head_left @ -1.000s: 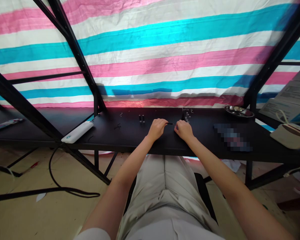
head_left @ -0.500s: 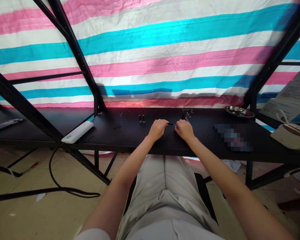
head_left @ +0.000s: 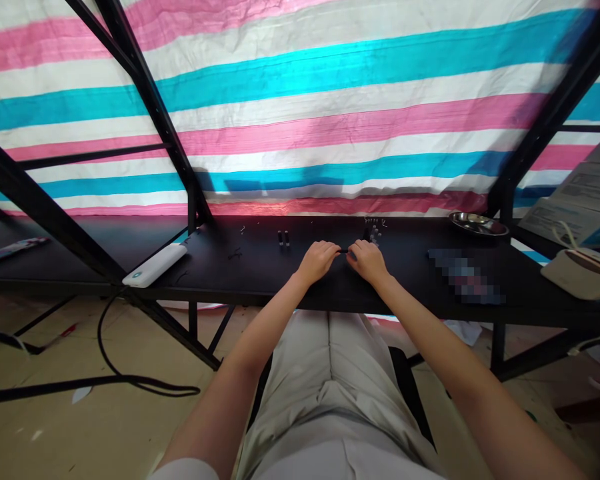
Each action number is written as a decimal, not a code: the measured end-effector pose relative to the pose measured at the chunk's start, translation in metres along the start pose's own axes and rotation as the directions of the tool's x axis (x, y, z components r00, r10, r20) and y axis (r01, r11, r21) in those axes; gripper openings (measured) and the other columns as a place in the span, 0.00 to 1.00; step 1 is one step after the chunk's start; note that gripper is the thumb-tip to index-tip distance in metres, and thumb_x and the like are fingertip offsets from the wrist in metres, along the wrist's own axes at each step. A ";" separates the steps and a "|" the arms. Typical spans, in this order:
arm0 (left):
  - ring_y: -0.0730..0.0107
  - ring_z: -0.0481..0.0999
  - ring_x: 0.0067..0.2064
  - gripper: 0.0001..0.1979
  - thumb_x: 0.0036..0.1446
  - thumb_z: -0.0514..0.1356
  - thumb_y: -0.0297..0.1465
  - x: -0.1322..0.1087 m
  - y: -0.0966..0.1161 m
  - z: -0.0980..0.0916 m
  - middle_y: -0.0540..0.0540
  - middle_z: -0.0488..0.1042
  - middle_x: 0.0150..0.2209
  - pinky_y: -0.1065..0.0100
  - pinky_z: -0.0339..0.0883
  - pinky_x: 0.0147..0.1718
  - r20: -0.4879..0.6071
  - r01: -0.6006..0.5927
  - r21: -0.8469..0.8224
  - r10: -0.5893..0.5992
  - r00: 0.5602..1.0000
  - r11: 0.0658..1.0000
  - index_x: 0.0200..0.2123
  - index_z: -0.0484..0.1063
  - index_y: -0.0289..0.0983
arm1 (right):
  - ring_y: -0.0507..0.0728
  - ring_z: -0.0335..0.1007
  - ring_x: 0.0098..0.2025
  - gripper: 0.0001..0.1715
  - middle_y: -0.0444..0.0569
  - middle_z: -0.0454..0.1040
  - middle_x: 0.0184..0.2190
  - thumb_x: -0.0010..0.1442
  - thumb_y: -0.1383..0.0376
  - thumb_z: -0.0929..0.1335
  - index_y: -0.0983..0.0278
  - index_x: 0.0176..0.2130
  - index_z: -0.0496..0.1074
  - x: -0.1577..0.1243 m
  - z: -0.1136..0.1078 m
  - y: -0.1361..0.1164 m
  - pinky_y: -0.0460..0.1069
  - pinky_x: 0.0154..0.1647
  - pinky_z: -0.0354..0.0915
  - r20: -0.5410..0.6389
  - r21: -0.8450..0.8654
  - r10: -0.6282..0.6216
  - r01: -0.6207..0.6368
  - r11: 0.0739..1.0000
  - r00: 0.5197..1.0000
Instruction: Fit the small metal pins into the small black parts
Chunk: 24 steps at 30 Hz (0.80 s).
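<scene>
Head view: black stick [head_left: 344, 251] pinched at both ends

Here's the left hand [head_left: 319, 260] gripping one end, right hand [head_left: 368, 260] the other, the stick bridging their gap above the black table [head_left: 250, 273], two dark pieces [head_left: 287, 239] further left

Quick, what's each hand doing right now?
Left hand: closed, holding a small black rod.
Right hand: fingers closed at the rod's other end; what they grip is hidden.
</scene>
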<state>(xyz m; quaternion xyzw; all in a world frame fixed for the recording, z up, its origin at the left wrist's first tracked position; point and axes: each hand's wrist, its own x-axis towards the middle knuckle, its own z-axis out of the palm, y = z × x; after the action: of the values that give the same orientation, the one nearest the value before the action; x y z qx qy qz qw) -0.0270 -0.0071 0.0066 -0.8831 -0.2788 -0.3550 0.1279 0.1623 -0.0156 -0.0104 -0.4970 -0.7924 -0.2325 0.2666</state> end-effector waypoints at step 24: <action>0.67 0.72 0.36 0.09 0.60 0.54 0.33 0.013 -0.012 -0.006 0.45 0.75 0.33 0.64 0.66 0.39 0.036 0.101 -0.157 -0.097 0.995 0.982 0.35 0.72 0.36 | 0.56 0.62 0.35 0.13 0.52 0.69 0.32 0.62 0.65 0.59 0.66 0.36 0.71 0.000 -0.004 -0.003 0.50 0.36 0.54 -0.038 0.096 -0.055 0.059 0.994 0.998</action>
<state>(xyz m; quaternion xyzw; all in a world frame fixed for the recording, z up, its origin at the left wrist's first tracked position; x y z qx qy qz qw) -0.0302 0.0052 0.0205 -0.8805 -0.2949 -0.3695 0.0353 0.1604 -0.0192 -0.0074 -0.4565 -0.8118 -0.2097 0.2976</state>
